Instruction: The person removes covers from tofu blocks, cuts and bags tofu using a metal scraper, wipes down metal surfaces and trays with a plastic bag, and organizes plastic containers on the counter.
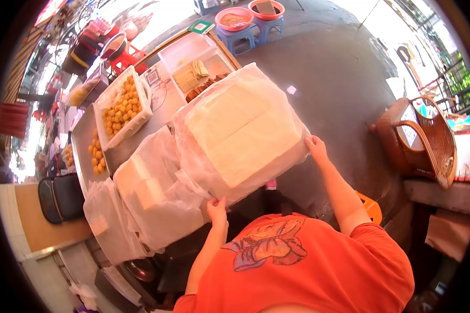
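Note:
A large pale block that looks like tofu [235, 125] lies before me, with a cut line across it. A thin, whitish translucent sheet [269, 86] spreads over and around it and hangs past its edges. At the near left corner, my left hand [217, 209] is closed on the sheet's edge. My right hand [317, 148] pinches the sheet at the right corner. Smaller pale pieces [139, 182] lie to the left beneath another translucent sheet [167, 224]. What lies under the large block is hidden.
A white basket [145, 112] of yellow balls and a clear bin [167, 55] with flat yellow and brown pieces stand behind. Basins on blue stools [236, 39] are farther back. A brown wicker chair [420, 138] stands right; a black bag [62, 198] is left.

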A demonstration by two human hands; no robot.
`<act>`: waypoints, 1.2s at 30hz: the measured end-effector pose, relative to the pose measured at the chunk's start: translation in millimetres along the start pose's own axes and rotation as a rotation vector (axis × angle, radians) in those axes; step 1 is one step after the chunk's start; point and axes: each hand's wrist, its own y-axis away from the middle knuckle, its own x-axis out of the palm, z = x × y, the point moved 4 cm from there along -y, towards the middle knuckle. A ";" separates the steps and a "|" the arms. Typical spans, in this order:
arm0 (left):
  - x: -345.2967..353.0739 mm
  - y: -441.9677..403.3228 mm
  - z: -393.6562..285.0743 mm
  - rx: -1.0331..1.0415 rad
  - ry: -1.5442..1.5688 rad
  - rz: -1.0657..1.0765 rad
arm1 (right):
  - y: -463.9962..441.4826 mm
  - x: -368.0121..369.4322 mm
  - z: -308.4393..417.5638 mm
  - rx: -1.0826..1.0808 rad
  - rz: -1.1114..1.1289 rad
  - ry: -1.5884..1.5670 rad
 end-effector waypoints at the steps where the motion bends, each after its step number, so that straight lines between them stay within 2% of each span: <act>1: 0.0 -2.3 2.0 0.008 0.020 -0.005 | -2.7 0.8 -2.8 -0.002 -0.015 0.034; 2: -6.3 -15.6 15.9 -0.001 -0.046 -0.057 | -4.9 2.8 -4.6 -0.006 -0.034 0.063; 5: -11.4 -0.3 -4.2 -0.043 0.027 -0.092 | -4.5 -8.7 -1.4 -0.080 -0.121 0.157; 8: -21.9 -2.6 5.7 0.165 0.101 -0.086 | 16.9 -24.2 39.7 -0.273 -0.329 0.362; 11: -17.5 45.8 -36.5 0.208 0.355 -0.048 | 35.0 -34.6 78.6 -0.210 -0.283 -0.022; 12: -15.7 47.0 -34.1 0.266 0.545 0.052 | 34.1 -35.7 75.7 -0.090 -0.165 -0.259; 14: -7.2 65.6 -54.6 0.009 0.805 0.118 | 27.7 -36.4 75.7 0.151 0.087 -0.719; 15: -3.0 74.7 -69.2 -0.118 0.934 0.155 | 28.7 -34.0 94.7 0.290 0.223 -0.887; 16: -2.9 77.3 -73.6 -0.286 1.011 0.078 | 34.9 -32.1 124.9 0.436 0.360 -1.054; 17: -1.8 76.0 -79.2 -0.332 1.028 0.123 | 40.7 -29.3 148.9 0.588 0.498 -1.219; 18: -1.3 73.4 -85.1 -0.373 1.040 0.171 | 38.5 -32.0 161.4 0.564 0.654 -1.251; 20: 0.1 62.0 -110.5 -0.388 1.014 0.231 | 26.7 -29.0 193.5 0.369 0.710 -1.137; 21: -5.9 38.1 -119.9 -0.301 1.081 0.370 | 16.7 -25.0 206.3 0.277 0.733 -1.077; 23: -4.9 6.6 -196.8 -0.018 0.975 0.390 | -26.1 -12.0 227.9 0.174 0.732 -0.934; 25: -21.3 -61.4 -262.3 0.288 0.942 0.626 | -60.4 -1.4 288.1 -0.008 0.754 -0.903; 26: -25.8 -84.4 -305.0 0.292 0.892 0.430 | -83.3 0.5 316.2 -0.089 0.672 -0.893; 27: -22.0 -78.7 -355.8 0.414 0.849 0.383 | -102.8 0.5 344.5 -0.169 0.588 -0.883; 29: -24.9 -70.8 -436.9 0.736 0.852 0.350 | -110.8 -6.5 410.5 -0.384 0.580 -0.893; 31: -35.0 -71.1 -498.8 0.853 0.844 0.426 | -107.1 -21.6 463.1 -0.591 0.541 -0.972; 33: -31.5 -18.6 -527.2 0.912 0.829 0.215 | -95.7 -37.1 498.8 -0.791 0.481 -1.082; 34: -33.1 -5.3 -534.6 0.968 0.793 0.206 | -81.8 -41.8 504.0 -0.757 0.406 -1.079; 36: -36.7 11.8 -540.7 1.079 0.728 0.190 | -72.8 -47.0 495.7 -0.760 0.446 -1.026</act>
